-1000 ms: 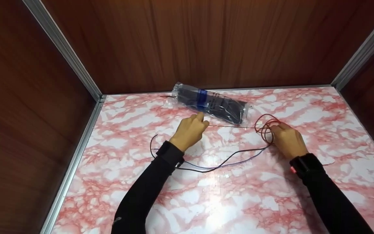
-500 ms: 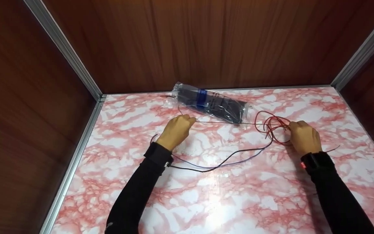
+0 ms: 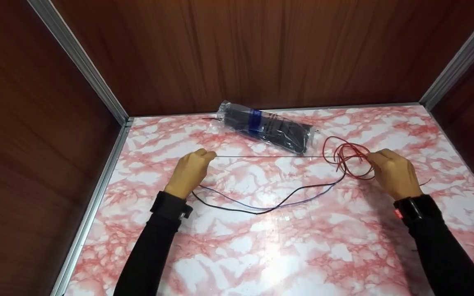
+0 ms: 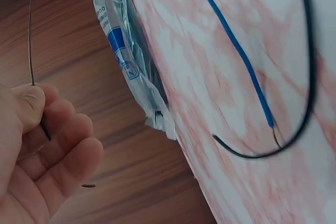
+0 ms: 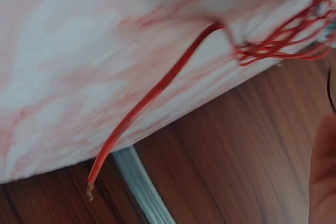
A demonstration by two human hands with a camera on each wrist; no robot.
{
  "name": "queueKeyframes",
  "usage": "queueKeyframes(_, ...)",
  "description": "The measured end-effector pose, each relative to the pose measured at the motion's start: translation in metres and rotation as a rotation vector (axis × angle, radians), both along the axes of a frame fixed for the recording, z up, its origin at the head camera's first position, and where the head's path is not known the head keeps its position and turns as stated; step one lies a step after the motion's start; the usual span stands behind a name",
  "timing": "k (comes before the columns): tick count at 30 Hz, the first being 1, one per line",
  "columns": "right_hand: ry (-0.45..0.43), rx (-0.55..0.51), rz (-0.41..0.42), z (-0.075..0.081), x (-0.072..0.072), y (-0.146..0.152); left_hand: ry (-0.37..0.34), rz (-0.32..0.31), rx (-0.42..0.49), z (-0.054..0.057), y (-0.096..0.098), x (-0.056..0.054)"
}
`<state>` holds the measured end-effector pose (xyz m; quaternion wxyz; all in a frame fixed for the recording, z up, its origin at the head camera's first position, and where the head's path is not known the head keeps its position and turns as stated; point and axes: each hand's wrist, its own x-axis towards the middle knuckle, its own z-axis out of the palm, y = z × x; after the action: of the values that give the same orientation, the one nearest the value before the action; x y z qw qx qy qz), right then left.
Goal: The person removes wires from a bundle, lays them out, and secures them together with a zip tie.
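My left hand (image 3: 189,170) pinches a thin dark wire (image 4: 30,40) between thumb and forefinger; its short end pokes out below them in the left wrist view. That wire runs straight across to the red wire coil (image 3: 341,158), beside which my right hand (image 3: 395,172) grips with bent fingers. In the right wrist view, a red wire (image 5: 157,90) ends in bare copper strands, and only part of the hand shows at the edge. A black wire (image 3: 228,209) and a blue wire (image 3: 241,202) trail from the coil toward the left wrist. The blue one's tip is stripped.
A clear plastic bag (image 3: 278,129) with dark contents and a blue label lies at the back of the red-and-white marbled table (image 3: 237,255). Brown wood panels (image 3: 237,53) with metal edge strips (image 3: 84,61) enclose the back and both sides.
My left hand has moved left and my right hand right, so the thin wire spans a longer straight stretch between them. The red coil has spread slightly to the right; the bag stays put.
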<state>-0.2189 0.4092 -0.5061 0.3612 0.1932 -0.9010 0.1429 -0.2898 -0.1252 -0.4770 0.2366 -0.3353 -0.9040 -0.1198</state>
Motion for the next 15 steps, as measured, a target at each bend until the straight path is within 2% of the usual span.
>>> queueKeyframes(3, 0.015, -0.019, 0.026, 0.003, 0.006, 0.002, 0.018, 0.027, 0.015, 0.003, -0.013, 0.003)
queueKeyframes(6, 0.008, 0.001, 0.032, 0.004, 0.012, 0.003, 0.013, 0.048, 0.02, 0.0, -0.024, 0.007)
queueKeyframes(11, -0.063, 0.035, 0.115, 0.002, 0.017, 0.001, -0.075, 0.03, 0.089, -0.01, -0.042, 0.017)
queueKeyframes(15, -0.133, 0.035, 0.171, -0.001, 0.02, 0.0, -0.102, 0.014, 0.161, -0.014, -0.053, 0.025)
